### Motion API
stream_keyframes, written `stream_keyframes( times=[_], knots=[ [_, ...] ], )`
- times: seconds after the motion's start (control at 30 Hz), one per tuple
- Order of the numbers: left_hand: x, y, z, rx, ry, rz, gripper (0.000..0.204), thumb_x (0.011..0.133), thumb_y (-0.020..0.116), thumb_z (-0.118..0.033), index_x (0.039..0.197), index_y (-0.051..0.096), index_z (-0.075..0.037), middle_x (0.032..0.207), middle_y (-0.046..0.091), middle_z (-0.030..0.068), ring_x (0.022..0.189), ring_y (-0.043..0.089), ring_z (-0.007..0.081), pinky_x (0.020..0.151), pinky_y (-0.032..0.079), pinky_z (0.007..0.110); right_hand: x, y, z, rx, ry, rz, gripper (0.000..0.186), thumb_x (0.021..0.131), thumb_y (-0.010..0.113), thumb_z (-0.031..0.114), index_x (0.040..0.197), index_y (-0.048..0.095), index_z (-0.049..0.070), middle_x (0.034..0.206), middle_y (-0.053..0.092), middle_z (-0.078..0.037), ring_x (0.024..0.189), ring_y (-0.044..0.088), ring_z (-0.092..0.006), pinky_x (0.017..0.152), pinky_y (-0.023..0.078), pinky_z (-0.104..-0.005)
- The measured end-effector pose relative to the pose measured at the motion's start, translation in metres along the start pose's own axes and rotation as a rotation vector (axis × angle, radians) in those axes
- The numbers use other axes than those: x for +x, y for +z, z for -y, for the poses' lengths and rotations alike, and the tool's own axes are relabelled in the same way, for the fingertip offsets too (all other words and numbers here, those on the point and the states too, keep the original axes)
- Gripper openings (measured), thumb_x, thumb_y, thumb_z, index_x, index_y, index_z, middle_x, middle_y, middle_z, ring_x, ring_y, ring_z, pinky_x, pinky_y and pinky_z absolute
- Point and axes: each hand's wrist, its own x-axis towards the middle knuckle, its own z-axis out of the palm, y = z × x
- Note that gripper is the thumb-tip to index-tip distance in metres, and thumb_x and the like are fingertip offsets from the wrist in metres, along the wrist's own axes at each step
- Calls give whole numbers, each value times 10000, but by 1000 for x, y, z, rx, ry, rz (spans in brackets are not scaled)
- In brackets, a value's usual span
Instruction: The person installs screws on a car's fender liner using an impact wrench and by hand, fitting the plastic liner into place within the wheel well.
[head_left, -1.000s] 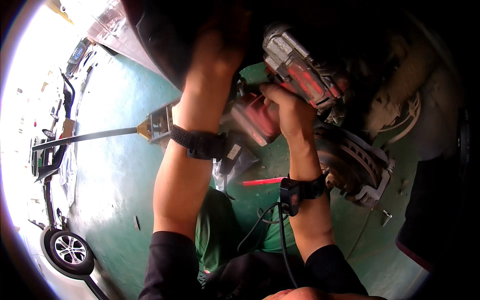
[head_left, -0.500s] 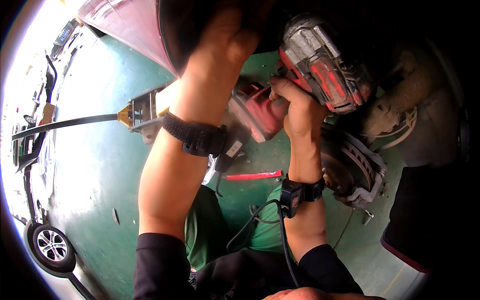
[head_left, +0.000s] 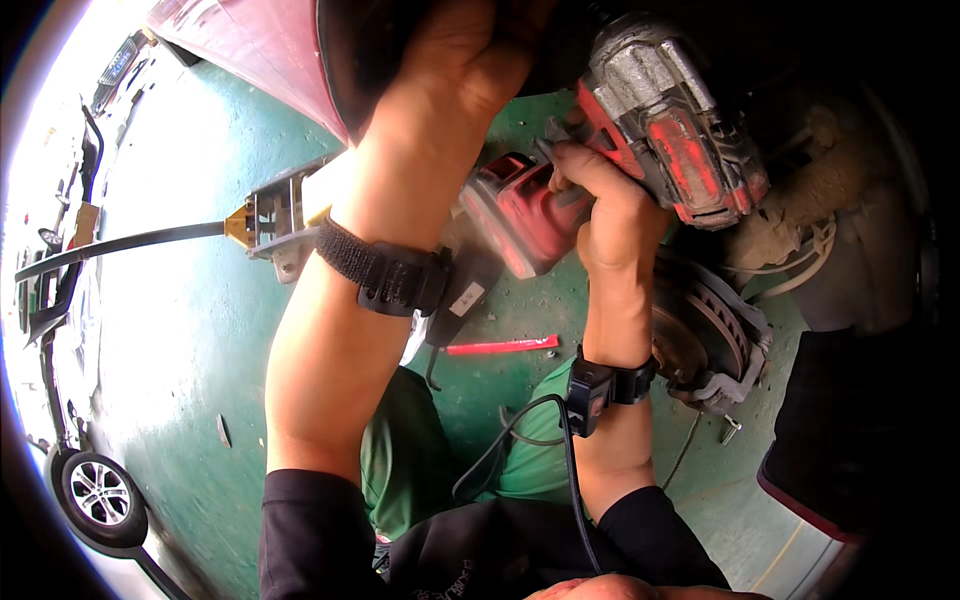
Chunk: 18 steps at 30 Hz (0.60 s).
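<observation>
A red, black and silver cordless impact wrench (head_left: 680,150) is raised at the upper right, worn and dirty. Around its handle closes my right hand (head_left: 612,195), and the red battery end (head_left: 525,220) sticks out to the left. The wrench's nose points up into a dark space, where its tip is hard to see. My left hand (head_left: 480,75) reaches into the same dark area beside the pink-red body panel (head_left: 260,60). Shadow hides its fingers and whatever they touch.
Below the wrench sits a brake disc (head_left: 700,325) with its caliper. A yellow-and-grey floor jack (head_left: 270,220) with a long black handle lies left of my left forearm. On the green floor is a red strip (head_left: 502,346). A cable (head_left: 565,450) hangs from my right wrist strap.
The wrench and my right hand have shifted slightly to the right. My left hand stays up in the dark area.
</observation>
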Motion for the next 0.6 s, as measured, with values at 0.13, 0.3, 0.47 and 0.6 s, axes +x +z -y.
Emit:
stream_keyframes(
  times=[0.13, 0.3, 0.47, 0.6],
  knots=[
    [0, 2, 11, -47, -49, -83, 181, 982, 636, -113, 1159, 635, -78, 1076, 714, 125, 960, 708, 236, 852, 622, 377, 4, -7, -1, -161, -114, -34, 229, 767, 647, -34, 996, 652, -32, 755, 642, -91, 607, 584, -184, 620, 477, -306],
    [3, 3, 3, -17, -45, -38, 180, 985, 633, -116, 1159, 634, -71, 1068, 716, 128, 969, 705, 232, 861, 617, 372, 2, 4, 2, -126, -53, -29, 224, 769, 652, -24, 993, 654, -26, 750, 643, -87, 609, 584, -184, 624, 480, -308],
    [3, 4, 5, 32, -1, 21, 183, 978, 640, -114, 1152, 637, -58, 1061, 716, 122, 987, 695, 229, 908, 589, 379, 2, 5, 3, -84, -36, -31, 233, 768, 649, -32, 1001, 654, -33, 758, 645, -91, 610, 581, -186, 627, 480, -311],
    [4, 9, 4, 2, 10, 100, 191, 963, 645, -92, 1148, 636, -45, 1053, 714, 113, 991, 689, 231, 938, 566, 381, 5, 2, -1, -99, -83, -15, 243, 758, 650, -32, 1001, 657, -39, 768, 648, -98, 610, 579, -191, 626, 478, -311]
  ],
)
